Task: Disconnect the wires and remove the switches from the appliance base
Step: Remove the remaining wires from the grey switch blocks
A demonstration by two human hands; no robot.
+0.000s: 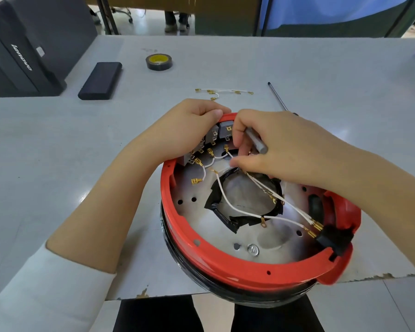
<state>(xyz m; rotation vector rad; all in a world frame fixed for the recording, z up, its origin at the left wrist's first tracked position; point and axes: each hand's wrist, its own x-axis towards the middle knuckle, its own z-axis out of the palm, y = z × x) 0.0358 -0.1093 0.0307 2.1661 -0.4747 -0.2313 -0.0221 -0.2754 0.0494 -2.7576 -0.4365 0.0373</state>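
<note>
Counts on the bench (pixel 321 75) and inside the upturned base (pixel 225 264)

Two hands are in view, the left hand (pixel 185 130) and the right hand (pixel 280 149), both at the far rim of one red base. At least three grey switches (pixel 212 135) sit in a row along that rim; part of the row is hidden by the hands, so the full number cannot be told. Several white wires (pixel 228 202) with brass ends lie loose inside the base. One small bunch of detached wires (pixel 222 92) lies on the bench beyond it. Also there: one roll of tape (pixel 159 61), one flat black case (pixel 100 80), one thin metal rod (pixel 277 96), and one dark computer case (pixel 22 58).
</note>
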